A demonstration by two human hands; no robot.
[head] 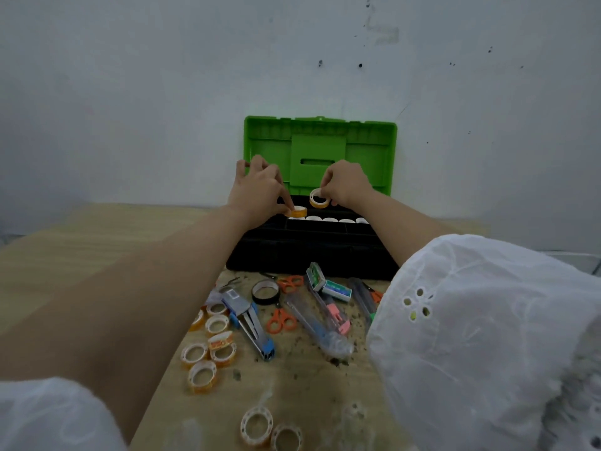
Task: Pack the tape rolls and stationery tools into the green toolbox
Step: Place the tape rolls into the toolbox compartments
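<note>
Toolbox (pixel 367 157) holds several packed rolls (pixel 328 219); above it left hand (pixel 260 190) pinches a flat roll (pixel 296 211), right hand (pixel 344 187) a tilted roll (pixel 319 198) (scissors (pixel 281 320), loose rolls (pixel 216 323) lie before it).

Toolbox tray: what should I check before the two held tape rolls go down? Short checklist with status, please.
1. Green lid open and upright: ok.
2. Left hand pinches an orange tape roll over the tray: ok.
3. Right hand holds a second tape roll: ok.
4. Free slot beside the row of white rolls: cannot tell.
5. Loose rolls and scissors on the table all packed: not ok.
</note>
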